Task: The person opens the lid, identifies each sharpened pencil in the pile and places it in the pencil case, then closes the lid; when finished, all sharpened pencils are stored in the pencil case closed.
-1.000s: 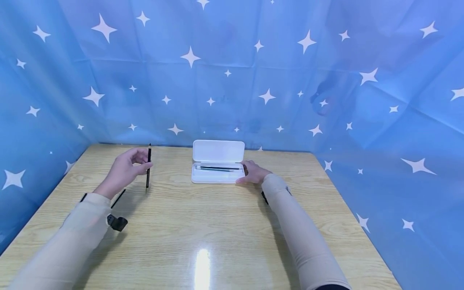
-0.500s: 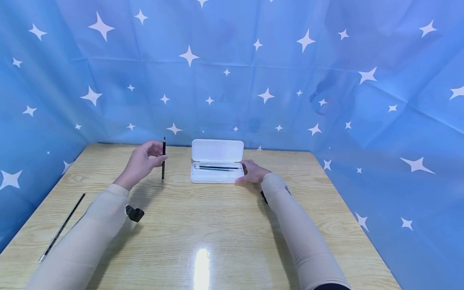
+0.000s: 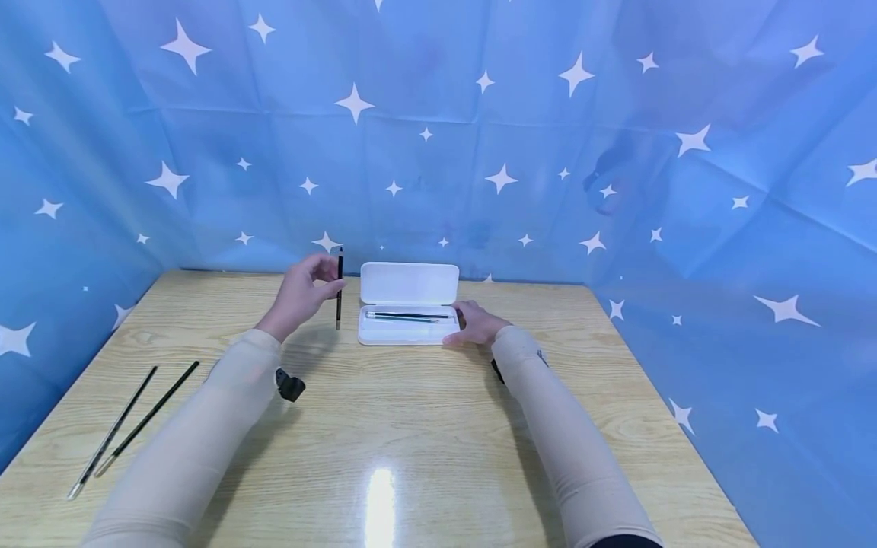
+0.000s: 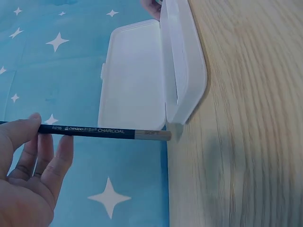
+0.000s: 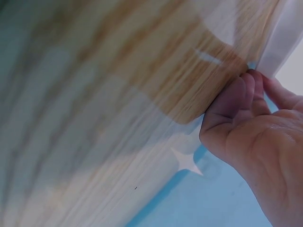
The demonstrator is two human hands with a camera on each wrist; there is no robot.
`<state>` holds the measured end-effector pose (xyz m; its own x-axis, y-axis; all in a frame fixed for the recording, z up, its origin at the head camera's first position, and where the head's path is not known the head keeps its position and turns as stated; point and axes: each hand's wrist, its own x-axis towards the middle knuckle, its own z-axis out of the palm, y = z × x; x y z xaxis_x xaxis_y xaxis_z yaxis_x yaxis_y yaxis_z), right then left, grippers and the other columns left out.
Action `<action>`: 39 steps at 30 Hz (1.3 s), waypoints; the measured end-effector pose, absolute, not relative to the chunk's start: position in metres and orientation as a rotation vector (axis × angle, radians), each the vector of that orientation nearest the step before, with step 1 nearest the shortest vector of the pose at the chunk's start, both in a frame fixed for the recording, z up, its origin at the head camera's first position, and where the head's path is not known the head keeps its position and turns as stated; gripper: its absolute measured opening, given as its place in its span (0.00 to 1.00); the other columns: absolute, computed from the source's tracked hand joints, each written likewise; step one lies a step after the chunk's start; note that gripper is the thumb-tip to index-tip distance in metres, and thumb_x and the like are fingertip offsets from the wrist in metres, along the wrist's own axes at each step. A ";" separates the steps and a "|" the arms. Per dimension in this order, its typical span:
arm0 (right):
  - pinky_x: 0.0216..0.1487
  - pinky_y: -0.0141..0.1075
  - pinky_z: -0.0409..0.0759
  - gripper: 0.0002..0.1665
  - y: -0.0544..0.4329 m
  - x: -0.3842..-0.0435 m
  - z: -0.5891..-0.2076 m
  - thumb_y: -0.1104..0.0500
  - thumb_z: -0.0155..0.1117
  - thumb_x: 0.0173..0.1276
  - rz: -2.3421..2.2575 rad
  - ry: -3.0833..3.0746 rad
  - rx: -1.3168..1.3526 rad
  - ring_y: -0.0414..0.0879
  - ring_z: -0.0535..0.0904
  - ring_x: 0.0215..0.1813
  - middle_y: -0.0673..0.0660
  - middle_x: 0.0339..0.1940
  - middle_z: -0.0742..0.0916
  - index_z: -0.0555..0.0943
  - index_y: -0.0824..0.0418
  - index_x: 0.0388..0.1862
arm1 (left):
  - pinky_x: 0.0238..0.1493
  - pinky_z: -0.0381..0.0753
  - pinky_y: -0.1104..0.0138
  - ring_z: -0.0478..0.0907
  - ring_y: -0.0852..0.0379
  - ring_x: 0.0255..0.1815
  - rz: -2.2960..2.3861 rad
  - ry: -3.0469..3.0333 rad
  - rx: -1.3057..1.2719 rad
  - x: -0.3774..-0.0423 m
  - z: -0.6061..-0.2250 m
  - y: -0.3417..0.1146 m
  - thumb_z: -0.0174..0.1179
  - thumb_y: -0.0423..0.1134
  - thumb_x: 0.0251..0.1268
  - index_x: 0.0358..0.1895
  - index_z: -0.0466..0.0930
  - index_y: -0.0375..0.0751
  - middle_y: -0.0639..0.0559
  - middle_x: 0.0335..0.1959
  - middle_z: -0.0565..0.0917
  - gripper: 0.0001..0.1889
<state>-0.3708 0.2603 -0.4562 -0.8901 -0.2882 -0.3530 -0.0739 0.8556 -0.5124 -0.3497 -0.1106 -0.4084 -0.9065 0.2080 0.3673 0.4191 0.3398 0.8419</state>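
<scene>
My left hand [image 3: 300, 295] pinches a dark charcoal pencil [image 3: 339, 306] between thumb and fingertips, just left of a white pencil case [image 3: 384, 336]. The pencil stands nearly upright in the head view, and "CHARCOAL" and "SOFT" can be read along it in the left wrist view [image 4: 111, 131]. The case lies on the table with its lid [image 3: 409, 283] raised at the back. Inside are a black pencil [image 3: 421, 315] and a thinner greenish one [image 3: 411, 320]. At the case's right end my right hand [image 3: 478, 325] grips the edge, thumb at the front corner and fingers behind.
Two more pencils lie on the left of the wooden table [image 3: 438, 426]: a grey-black one [image 3: 115, 430] and a dark one [image 3: 152, 413] beside my left forearm. A blue curtain with white stars [image 3: 438, 198] hangs close behind the case and along the sides.
My left hand has carried the charcoal pencil rightward toward the case. Both pencils on the left have come into fuller view from behind the forearm. My right hand stays on the case.
</scene>
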 end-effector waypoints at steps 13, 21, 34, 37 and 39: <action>0.75 0.53 0.59 0.55 0.259 -0.370 -0.456 0.42 0.73 0.66 -0.731 2.615 -0.244 0.57 0.58 0.77 0.62 0.78 0.61 0.55 0.55 0.82 | 0.46 0.81 0.61 0.80 0.47 0.49 -1.637 -2.349 -0.588 -0.377 -0.422 -0.075 0.67 0.32 0.68 0.53 0.78 0.35 0.42 0.44 0.80 0.14; 0.76 0.52 0.57 0.55 0.258 -0.372 -0.457 0.44 0.75 0.64 -0.763 2.608 -0.219 0.56 0.58 0.77 0.61 0.78 0.61 0.56 0.55 0.82 | 0.53 0.78 0.53 0.79 0.48 0.49 -1.570 -2.439 -0.652 -0.385 -0.432 -0.055 0.66 0.33 0.69 0.53 0.79 0.35 0.45 0.45 0.82 0.13; 0.76 0.53 0.57 0.55 0.257 -0.368 -0.454 0.44 0.74 0.65 -0.770 2.605 -0.248 0.58 0.57 0.78 0.63 0.77 0.61 0.55 0.56 0.82 | 0.52 0.79 0.56 0.80 0.51 0.45 -1.307 -2.600 -0.804 -0.391 -0.432 -0.032 0.67 0.32 0.68 0.52 0.82 0.37 0.48 0.41 0.84 0.12; 0.77 0.53 0.57 0.56 0.258 -0.368 -0.454 0.44 0.74 0.66 -0.759 2.604 -0.252 0.58 0.56 0.78 0.63 0.78 0.61 0.54 0.56 0.83 | 0.52 0.79 0.56 0.80 0.51 0.44 -1.301 -2.634 -0.827 -0.390 -0.432 -0.031 0.69 0.33 0.66 0.52 0.82 0.36 0.48 0.41 0.84 0.14; 0.76 0.53 0.57 0.56 0.258 -0.368 -0.455 0.44 0.74 0.65 -0.764 2.604 -0.249 0.58 0.57 0.78 0.63 0.77 0.61 0.54 0.56 0.82 | 0.53 0.79 0.56 0.79 0.51 0.45 -1.305 -2.645 -0.829 -0.390 -0.433 -0.032 0.69 0.34 0.67 0.53 0.82 0.36 0.48 0.42 0.84 0.15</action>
<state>-0.3683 0.2577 -0.4549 -0.8985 -0.2805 -0.3378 -0.0535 0.8336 -0.5498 -0.3899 -0.0320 -0.4334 -0.8508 0.4333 0.2972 0.4996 0.4918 0.7131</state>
